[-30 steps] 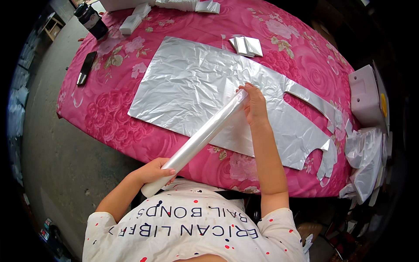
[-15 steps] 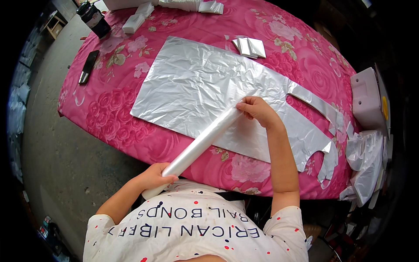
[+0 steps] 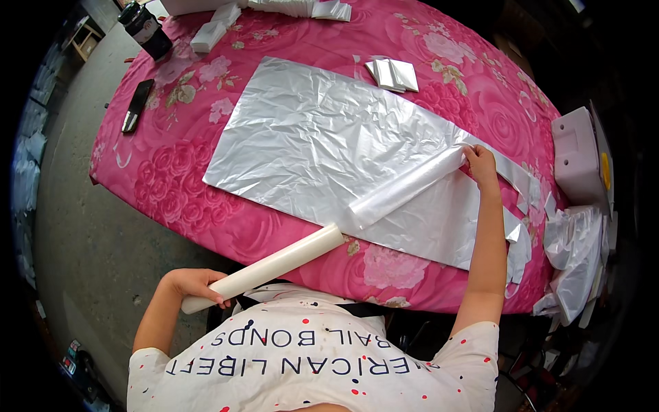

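My left hand (image 3: 202,285) is wrapped round the near end of a smooth cream tube (image 3: 268,268), which slants up over the table's front edge. A sleeve of clear, shiny rolled plastic film (image 3: 412,182) lies roughly in line with the tube, just off its far end. At the sleeve's far end, my right hand (image 3: 480,163) pinches the film. Beneath the sleeve, a large crinkled silvery plastic sheet (image 3: 295,130) is spread out flat. Its right end has long strips and ragged edges, partly covered by my right forearm.
A pink flowered cloth (image 3: 171,165) covers the table. Small folded white packets (image 3: 395,74) lie beyond the sheet. A phone (image 3: 139,106) and a dark bottle (image 3: 145,31) are at the left. A pale box (image 3: 580,154) and loose clear plastic (image 3: 573,254) stand at the right edge.
The film sleeve has come off the tube. My right hand has moved right and away with the film, while my left hand has drawn the tube left and toward me.
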The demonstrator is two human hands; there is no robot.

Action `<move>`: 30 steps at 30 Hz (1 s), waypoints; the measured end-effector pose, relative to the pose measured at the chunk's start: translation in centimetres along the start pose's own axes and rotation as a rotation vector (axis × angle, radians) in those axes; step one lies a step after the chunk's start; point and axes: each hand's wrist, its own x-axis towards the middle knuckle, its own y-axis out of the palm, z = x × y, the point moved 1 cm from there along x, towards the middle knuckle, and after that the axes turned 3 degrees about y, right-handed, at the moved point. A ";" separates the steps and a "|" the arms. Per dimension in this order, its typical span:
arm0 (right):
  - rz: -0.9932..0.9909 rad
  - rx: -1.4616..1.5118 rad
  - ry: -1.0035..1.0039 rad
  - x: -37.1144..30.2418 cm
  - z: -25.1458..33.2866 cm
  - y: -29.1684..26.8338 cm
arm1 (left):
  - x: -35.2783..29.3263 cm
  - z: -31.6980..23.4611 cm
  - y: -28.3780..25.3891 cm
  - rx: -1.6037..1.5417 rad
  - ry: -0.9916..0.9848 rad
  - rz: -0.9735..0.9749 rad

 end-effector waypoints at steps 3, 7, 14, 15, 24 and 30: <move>0.022 -0.044 -0.061 0.1 0.7 0.4 | -0.4 -3.5 -0.6 0.236 -0.025 -0.015; 0.109 -0.043 -0.175 -0.1 3.5 5.0 | 2.9 -12.2 0.6 0.939 0.249 -0.159; 0.290 -0.098 -0.280 0.2 6.8 10.5 | 12.2 -20.1 3.7 1.603 0.821 -0.525; 0.300 -0.118 -0.293 0.4 6.9 10.8 | 13.4 -20.0 4.1 1.633 1.013 -0.514; 0.390 -0.160 -0.116 0.9 7.7 11.1 | 17.5 -14.6 5.3 1.784 0.970 -0.216; 0.039 0.067 -0.262 -3.2 9.4 10.5 | 17.5 -13.8 6.1 1.747 0.979 -0.279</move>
